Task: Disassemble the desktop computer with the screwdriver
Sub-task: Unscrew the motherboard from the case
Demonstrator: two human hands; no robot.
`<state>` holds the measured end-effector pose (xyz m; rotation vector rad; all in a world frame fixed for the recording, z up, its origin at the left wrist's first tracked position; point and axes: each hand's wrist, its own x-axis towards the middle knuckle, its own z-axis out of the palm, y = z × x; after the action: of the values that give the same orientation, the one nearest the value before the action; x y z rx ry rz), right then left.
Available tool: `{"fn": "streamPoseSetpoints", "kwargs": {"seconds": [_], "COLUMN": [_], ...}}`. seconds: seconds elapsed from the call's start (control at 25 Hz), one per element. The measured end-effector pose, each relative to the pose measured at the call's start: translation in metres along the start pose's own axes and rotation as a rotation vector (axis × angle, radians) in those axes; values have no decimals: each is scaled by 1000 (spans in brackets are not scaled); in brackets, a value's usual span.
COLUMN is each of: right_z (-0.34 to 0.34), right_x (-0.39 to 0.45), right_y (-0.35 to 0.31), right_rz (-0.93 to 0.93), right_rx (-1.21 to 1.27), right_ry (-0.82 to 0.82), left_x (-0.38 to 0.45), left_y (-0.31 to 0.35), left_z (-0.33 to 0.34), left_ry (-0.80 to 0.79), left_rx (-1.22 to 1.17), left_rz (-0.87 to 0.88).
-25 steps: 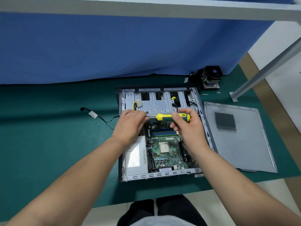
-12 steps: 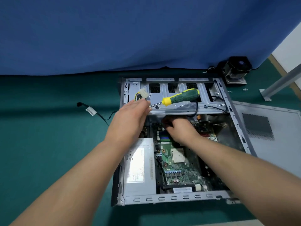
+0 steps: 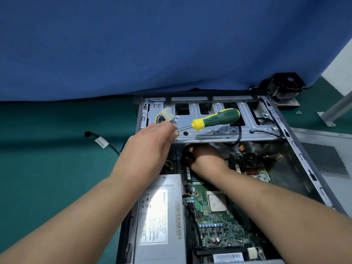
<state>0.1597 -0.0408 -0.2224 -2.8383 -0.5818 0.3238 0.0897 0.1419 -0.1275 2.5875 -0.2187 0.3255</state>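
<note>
Our left hand [image 3: 150, 147] pinches green-yellow plastic-handled screwdriver [image 3: 215, 119] by its shaft; handle sticks out right of grip; right hand [image 3: 203, 159] reaches under grey metal drive cage [image 3: 219, 130].

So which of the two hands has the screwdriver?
The left hand, raised over the drive cage, pinches the screwdriver by its metal shaft, handle pointing away. The right hand reaches down under the cage, its fingers hidden.
</note>
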Motion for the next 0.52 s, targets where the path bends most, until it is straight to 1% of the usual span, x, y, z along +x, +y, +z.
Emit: {"fn": "streamPoseSetpoints", "kwargs": {"seconds": [0.16,0.36,0.52], "right_z": [-5,-7,-8], "right_x": [0,1,3], "right_y": [-2,-4,-4], "right_rz": [-41,-59,-41], "right_rx": [-84,-72,-43], "right_ry": [3,-64,-58], "left_x": [1,0,0], "left_y": [0,2,2], "left_z": [0,-1,0], "left_ry": [-24,-28,-16], "left_rx": [17,31,35], "left_rz": [-9,-24,-26]}}
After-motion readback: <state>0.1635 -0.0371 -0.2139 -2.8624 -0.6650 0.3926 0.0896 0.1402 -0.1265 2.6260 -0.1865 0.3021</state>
